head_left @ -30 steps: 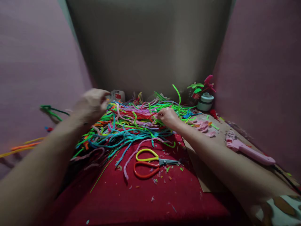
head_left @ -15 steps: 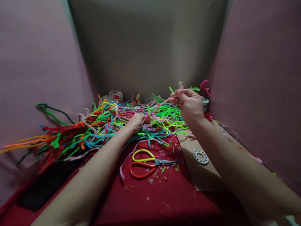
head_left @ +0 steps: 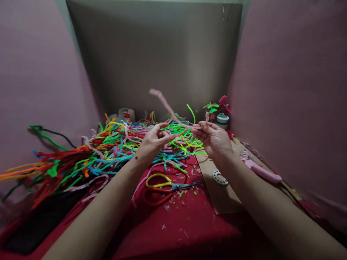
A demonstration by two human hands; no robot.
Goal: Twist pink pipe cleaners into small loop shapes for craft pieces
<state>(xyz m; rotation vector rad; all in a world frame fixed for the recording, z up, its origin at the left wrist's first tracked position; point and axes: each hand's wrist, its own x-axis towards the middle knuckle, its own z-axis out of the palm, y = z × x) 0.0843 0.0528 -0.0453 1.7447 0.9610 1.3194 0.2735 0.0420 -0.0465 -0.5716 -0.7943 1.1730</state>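
Above the pile, my right hand [head_left: 217, 141] pinches a pink pipe cleaner [head_left: 168, 106] between thumb and fingers. Its long end slants up to the left and a short end pokes up over the fingers. My left hand [head_left: 155, 141] hangs over the pile with thumb and forefinger apart, holding nothing, just below that long end. Beneath both hands spreads a heap of multicoloured pipe cleaners [head_left: 111, 159]. Scissors [head_left: 159, 186] with one yellow and one red handle lie on the red cloth [head_left: 173, 234] in front, among small clippings.
On the right lie a brown board [head_left: 207, 173] with a white ring with holes [head_left: 220, 177], and a pink corded tool [head_left: 262, 171]. A small pot [head_left: 222, 119] stands behind, near pink and green pipe-cleaner shapes [head_left: 223, 103]. A dark flat object [head_left: 29, 224] lies front left. Pink panels [head_left: 292, 90] flank both sides.
My left hand has risen from the pile and opened. My right hand has come slightly lower with the pink pipe cleaner, whose long end now points up and left. The view has shifted.
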